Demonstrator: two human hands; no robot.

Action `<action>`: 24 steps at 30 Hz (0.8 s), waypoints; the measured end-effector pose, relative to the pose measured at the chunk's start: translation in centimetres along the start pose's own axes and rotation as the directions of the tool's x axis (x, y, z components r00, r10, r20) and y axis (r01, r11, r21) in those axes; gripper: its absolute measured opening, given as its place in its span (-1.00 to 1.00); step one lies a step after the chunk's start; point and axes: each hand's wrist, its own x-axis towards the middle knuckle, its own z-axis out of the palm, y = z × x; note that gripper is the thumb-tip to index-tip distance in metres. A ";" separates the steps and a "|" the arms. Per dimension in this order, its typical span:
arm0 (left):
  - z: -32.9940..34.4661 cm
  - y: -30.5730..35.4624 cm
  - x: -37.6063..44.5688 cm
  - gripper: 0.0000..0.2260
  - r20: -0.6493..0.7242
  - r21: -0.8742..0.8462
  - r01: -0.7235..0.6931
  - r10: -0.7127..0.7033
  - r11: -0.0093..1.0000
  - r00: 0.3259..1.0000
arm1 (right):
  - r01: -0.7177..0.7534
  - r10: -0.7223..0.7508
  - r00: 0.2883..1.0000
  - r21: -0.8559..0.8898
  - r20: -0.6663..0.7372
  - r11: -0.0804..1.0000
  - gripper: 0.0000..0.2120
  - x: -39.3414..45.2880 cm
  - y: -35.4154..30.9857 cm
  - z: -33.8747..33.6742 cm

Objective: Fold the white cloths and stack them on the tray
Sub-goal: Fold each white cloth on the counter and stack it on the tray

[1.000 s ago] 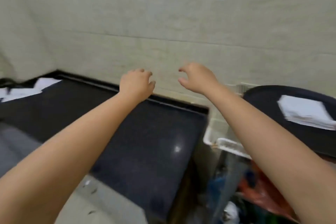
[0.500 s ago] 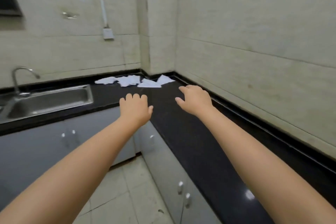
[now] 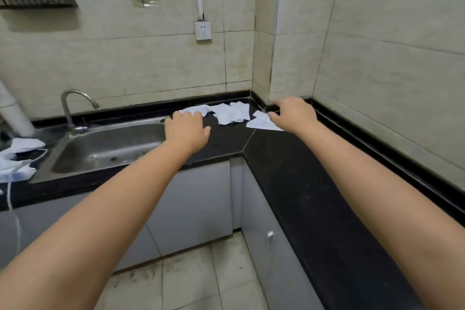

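Both hands have come forward toward the corner since half a second ago, when they hung well short of the cloths, and the view has swung left so the whole sink shows. Left hand [image 3: 186,131] now hovers palm down, fingers loosely curled, holding nothing, with its fingertips at the near edge of the long crumpled cloth [image 3: 195,109]. Right hand [image 3: 293,114] is also palm down and relaxed, fingertips just over the flat cloth [image 3: 261,124]; whether it touches, cannot tell. No pinch visible on either side.

Cloths lie just beyond and between the two hands, on the black counter [image 3: 289,171], pushed into the wall corner. Likely dumped there as the unfolded supply, out of the way of the sink [image 3: 105,146], which sits to the left of the left hand.

Count, roughly four loose white cloths: the long one ahead of the left hand, the bunched cloth [image 3: 230,113] between the hands, and two flatter pieces under the right fingertips, overlapping, so the count is unsure. No tray in view. Other white fabric [image 3: 17,156] sits far left past the sink, unclear if it belongs to the task.

Judged step: reaching for the next cloth to fold; none of these is folded yet.
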 end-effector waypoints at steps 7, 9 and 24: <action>5.6 -0.8 14.6 -0.59 0.010 -0.023 -0.080 0.080 0.997 0.997 | -0.094 0.094 0.995 -0.010 0.032 0.996 -0.71 13.4 1.9 6.7; 7.6 -0.3 19.4 -0.59 0.007 -0.034 -0.129 0.129 0.991 0.992 | -0.143 0.144 0.990 -0.017 0.008 0.990 -0.73 16.5 3.0 8.8; 21.8 12.5 43.3 -0.66 0.181 -0.193 -0.584 0.613 0.789 0.769 | -0.527 0.535 0.792 -0.112 0.295 0.842 -0.65 28.0 13.3 22.8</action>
